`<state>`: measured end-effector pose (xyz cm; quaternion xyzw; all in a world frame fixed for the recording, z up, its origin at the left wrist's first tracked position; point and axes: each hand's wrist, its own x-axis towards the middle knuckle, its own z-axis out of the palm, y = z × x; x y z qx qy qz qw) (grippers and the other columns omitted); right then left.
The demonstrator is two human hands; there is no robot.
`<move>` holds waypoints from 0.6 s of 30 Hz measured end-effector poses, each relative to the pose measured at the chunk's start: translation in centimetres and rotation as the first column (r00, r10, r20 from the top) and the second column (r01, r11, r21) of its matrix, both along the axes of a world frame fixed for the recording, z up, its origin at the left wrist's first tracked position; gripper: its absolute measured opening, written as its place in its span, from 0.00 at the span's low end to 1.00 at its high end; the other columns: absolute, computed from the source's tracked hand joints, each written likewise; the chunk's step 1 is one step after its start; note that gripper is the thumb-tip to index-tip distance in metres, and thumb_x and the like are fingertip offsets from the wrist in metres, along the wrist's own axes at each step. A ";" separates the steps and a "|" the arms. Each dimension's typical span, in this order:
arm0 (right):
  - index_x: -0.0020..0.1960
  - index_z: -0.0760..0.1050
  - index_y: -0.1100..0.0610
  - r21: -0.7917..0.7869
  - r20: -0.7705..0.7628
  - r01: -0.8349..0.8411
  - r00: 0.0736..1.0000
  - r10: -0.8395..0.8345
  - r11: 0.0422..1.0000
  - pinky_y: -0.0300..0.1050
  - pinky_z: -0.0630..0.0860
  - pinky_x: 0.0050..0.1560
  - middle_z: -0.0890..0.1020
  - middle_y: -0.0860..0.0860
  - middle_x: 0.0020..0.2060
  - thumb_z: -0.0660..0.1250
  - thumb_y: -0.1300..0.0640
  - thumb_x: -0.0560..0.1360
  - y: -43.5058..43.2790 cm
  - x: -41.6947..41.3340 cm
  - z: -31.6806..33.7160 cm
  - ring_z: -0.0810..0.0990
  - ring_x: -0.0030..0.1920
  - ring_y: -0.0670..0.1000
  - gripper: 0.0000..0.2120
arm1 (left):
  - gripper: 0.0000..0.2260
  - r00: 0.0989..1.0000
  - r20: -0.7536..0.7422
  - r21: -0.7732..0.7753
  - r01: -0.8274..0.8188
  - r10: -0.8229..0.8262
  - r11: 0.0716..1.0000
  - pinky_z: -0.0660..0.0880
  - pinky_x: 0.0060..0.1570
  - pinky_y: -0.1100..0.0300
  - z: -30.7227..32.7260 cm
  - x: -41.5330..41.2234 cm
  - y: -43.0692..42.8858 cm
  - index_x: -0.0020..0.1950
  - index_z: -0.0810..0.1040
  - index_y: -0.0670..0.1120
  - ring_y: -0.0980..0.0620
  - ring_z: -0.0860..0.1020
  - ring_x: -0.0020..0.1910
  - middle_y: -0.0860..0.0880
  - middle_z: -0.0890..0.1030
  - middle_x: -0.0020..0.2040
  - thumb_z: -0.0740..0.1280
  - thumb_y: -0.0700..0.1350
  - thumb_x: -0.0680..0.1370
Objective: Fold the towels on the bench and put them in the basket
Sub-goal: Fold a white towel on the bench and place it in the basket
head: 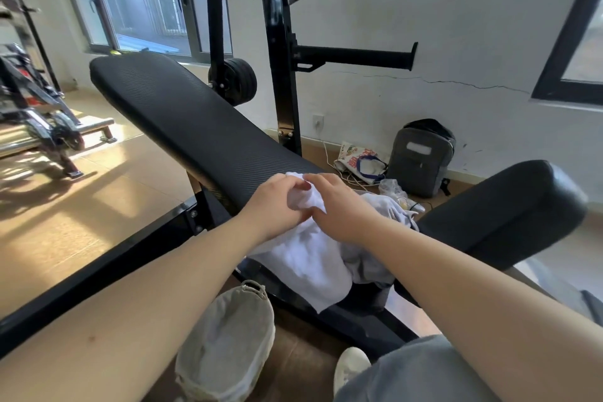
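A white towel (310, 258) lies crumpled on the black weight bench (182, 114) and hangs over its near edge. My left hand (277, 202) and my right hand (339, 209) meet at the towel's upper end, and both pinch its cloth between fingers and thumb. A greyish towel (388, 212) is bunched just right of the white one, partly hidden by my right forearm. The grey fabric basket (228, 339) stands on the floor below the bench, with pale cloth inside it.
The bench's black seat pad (509, 206) rises at the right. A rack upright (280, 42) stands behind the bench. A grey backpack (421, 157) and a printed bag (359, 160) lie by the wall. An exercise machine (36, 108) stands at the left. My knee and shoe (350, 365) are at the bottom.
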<state>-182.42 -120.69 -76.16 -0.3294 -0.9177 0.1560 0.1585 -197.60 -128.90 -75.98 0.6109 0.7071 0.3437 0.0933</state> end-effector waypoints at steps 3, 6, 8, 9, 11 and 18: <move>0.79 0.59 0.44 -0.040 -0.046 -0.026 0.999 0.024 0.999 0.55 0.69 0.70 0.62 0.49 0.78 0.62 0.60 0.81 -0.3 -1.1 0.2 0.68 0.73 0.58 0.29 | 0.13 0.999 0.027 0.056 -0.021 0.020 0.998 0.68 0.50 0.67 0.0 -0.5 -0.4 0.54 0.78 0.53 0.54 0.74 0.55 0.52 0.76 0.56 0.76 0.49 0.73; 0.77 0.60 0.43 -0.065 -0.061 -0.052 0.997 0.048 0.997 0.50 0.71 0.66 0.64 0.49 0.77 0.59 0.65 0.80 -0.6 -1.6 0.1 0.69 0.71 0.56 0.30 | 0.12 0.999 0.000 0.083 -0.038 0.038 0.996 0.65 0.43 0.73 0.0 -1.1 -0.7 0.51 0.74 0.53 0.52 0.75 0.53 0.51 0.76 0.54 0.74 0.42 0.73; 0.77 0.61 0.43 -0.063 -0.052 -0.055 0.997 0.052 0.996 0.51 0.72 0.65 0.65 0.50 0.76 0.58 0.67 0.79 -0.7 -1.9 -0.2 0.69 0.70 0.56 0.31 | 0.12 1.000 -0.019 0.101 -0.014 0.016 0.995 0.68 0.43 0.71 0.1 -1.4 -0.9 0.52 0.73 0.54 0.52 0.76 0.53 0.52 0.77 0.54 0.71 0.41 0.75; 0.77 0.61 0.44 -0.035 -0.045 -0.039 0.998 0.038 0.999 0.54 0.73 0.65 0.66 0.50 0.75 0.58 0.67 0.79 -0.6 -2.0 -0.4 0.69 0.69 0.57 0.31 | 0.11 1.000 -0.020 0.115 0.001 0.001 0.993 0.69 0.45 0.69 0.1 -1.5 -1.0 0.52 0.74 0.54 0.53 0.76 0.53 0.52 0.78 0.54 0.70 0.41 0.76; 0.76 0.62 0.44 0.037 -0.032 0.016 0.999 -0.015 0.999 0.59 0.71 0.65 0.68 0.49 0.74 0.58 0.65 0.79 -0.4 -2.4 -0.8 0.67 0.68 0.59 0.29 | 0.09 1.000 -0.017 0.145 0.028 -0.026 0.989 0.72 0.51 0.65 0.2 -1.8 -1.2 0.56 0.75 0.54 0.55 0.76 0.54 0.54 0.79 0.55 0.69 0.44 0.78; 0.73 0.65 0.42 0.055 0.073 0.087 0.993 -0.091 0.995 0.61 0.63 0.65 0.66 0.46 0.75 0.57 0.54 0.84 -0.6 -3.9 -0.3 0.59 0.74 0.57 0.19 | 0.08 0.991 -0.095 0.166 0.106 -0.092 0.980 0.73 0.50 0.65 1.1 -2.4 -2.5 0.59 0.80 0.55 0.58 0.78 0.52 0.56 0.83 0.54 0.66 0.48 0.82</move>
